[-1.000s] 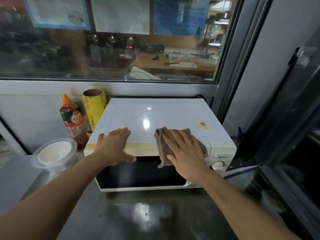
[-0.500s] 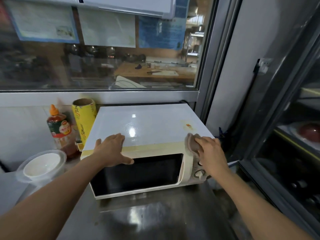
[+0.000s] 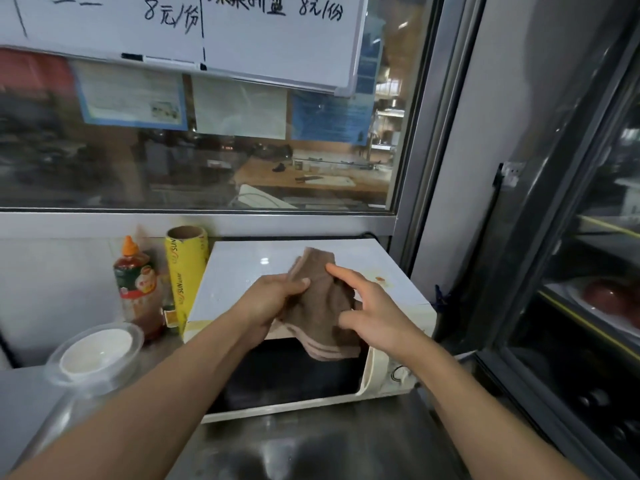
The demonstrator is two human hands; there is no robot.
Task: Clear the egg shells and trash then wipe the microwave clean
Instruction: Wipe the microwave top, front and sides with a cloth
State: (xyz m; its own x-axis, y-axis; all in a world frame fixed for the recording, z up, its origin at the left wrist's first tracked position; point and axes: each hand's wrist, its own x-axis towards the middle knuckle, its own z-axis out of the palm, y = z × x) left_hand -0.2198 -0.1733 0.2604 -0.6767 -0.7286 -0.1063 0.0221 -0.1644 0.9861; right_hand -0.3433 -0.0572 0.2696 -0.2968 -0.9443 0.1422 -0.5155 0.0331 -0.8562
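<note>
Both hands hold the brown cloth at centre frame, lifted above the microwave's front edge: left hand pinches its upper left with thumb on top, right hand grips the right side, index finger extended.

Whiteboard, upper left, with handwritten prices.
White microwave, lower centre, door closed, on a steel counter.
Yellow cling-wrap roll upright just beside the microwave's left side.
Sauce bottle, orange cap, left of the roll.
White bowl in a clear container, lower left.
</note>
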